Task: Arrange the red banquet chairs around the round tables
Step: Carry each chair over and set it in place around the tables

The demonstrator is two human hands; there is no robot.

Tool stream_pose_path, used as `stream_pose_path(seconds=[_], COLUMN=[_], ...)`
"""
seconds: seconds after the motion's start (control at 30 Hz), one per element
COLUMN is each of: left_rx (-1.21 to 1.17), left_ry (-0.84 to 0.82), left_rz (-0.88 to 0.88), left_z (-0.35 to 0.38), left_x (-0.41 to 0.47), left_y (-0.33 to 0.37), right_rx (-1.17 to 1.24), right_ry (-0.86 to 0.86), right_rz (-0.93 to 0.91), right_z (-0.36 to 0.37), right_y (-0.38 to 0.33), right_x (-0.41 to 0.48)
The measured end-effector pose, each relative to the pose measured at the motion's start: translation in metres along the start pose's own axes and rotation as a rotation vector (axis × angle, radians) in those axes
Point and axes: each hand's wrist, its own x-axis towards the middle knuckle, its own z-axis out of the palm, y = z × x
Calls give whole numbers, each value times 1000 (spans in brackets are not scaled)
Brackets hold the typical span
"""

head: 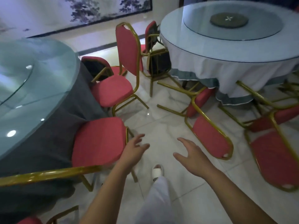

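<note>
Left hand (pixel 135 148) open beside nearest chair (pixel 98 141), right hand (pixel 192 156) open

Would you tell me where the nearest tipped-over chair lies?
Head view, right of centre: the tipped-over chair lies on the floor beside the right hand, before the white-clothed table.

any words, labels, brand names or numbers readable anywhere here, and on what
No readable text anywhere in this view.
Dark round disc at the centre of the white-clothed table: a white cross-shaped mark only, not clearly a letter.
Wall painting: inked trees, no inscription in the part shown.
Red chairs: no tags or labels visible.
</note>
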Motion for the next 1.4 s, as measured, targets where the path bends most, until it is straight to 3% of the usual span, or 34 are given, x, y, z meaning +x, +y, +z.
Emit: stream_pose_path(seconds=[0.17,0.4,0.57,0.9,1.03,1.2,1.4], left_rx=[219,699,827,769,584,598,464], left_ry=[-38,-64,-129,48,230,309,380], left_rz=[35,147,139,-97,-55,14,78], left_z=[-14,-19,-24,-81,-108,-139,-179], left_x=[116,252,324,505,568,626,728], left_y=[51,125,157,242,289,330,374], right_rx=[-56,-92,93,174,71,-39,-27], right_ry=[-17,89,107,-10,-80,-169,-143], right_rz=[136,152,167,39,-36,-136,-156], right_z=[-52,-115,-140,-205,-218,-214,-216], right_y=[-18,-52,-59,-96,-132,-188,-246], right_x=[78,202,289,553,653,737,806])
